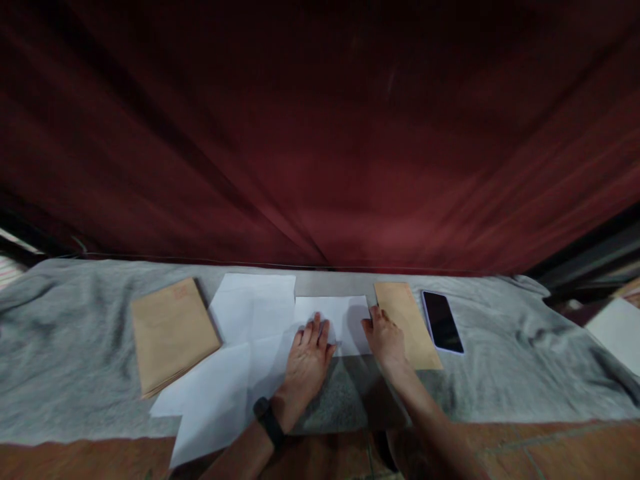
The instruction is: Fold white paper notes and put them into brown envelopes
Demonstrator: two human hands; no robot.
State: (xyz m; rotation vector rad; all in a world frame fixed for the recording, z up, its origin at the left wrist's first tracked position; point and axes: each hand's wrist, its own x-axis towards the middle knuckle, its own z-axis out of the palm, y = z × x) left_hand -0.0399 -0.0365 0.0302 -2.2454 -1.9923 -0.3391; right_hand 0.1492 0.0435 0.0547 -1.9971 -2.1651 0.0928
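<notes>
A folded white sheet of paper (350, 310) lies crosswise in front of me on the grey cloth. My left hand (309, 353), with a dark watch on its wrist, rests flat on the left part of this sheet, fingers stretched out. At the sheet's right edge is my right hand (386, 337), its fingers curled and its thumb and forefinger at the paper's border. Part of that hand overlaps a single brown envelope (413, 327). More white sheets (227, 383), showing crease lines, are spread to the left of my left hand.
A stack of brown envelopes (173, 333) sits on the left of the grey cloth (505, 360). Right of the single envelope lies a phone (443, 322) with a dark screen. A dark red curtain (320, 167) hangs behind. White paper (617, 333) shows at the far right.
</notes>
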